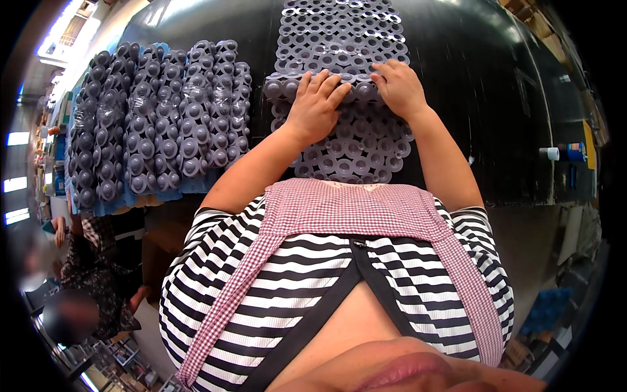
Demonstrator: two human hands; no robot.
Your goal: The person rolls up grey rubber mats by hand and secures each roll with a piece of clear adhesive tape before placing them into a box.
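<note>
A long grey plastic mat [356, 147] with rings and suction cups lies on the black table in front of me. A raised fold [281, 88] runs across it, with the flat part stretching to the far side. My left hand [318, 104] grips the left and middle part of this fold, its fingers bent over the top. At the fold's right end, my right hand [400, 88] is closed on the mat, thumb and fingers at its edge. My palms hide parts of the fold.
To the left stand several rolled or folded grey mats [140, 130] in a row, some with clear wrap, on blue sheeting [171, 194]. A small white-and-blue container [565, 153] is at the table's right edge. Another person [91, 281] is at the lower left, beyond the table.
</note>
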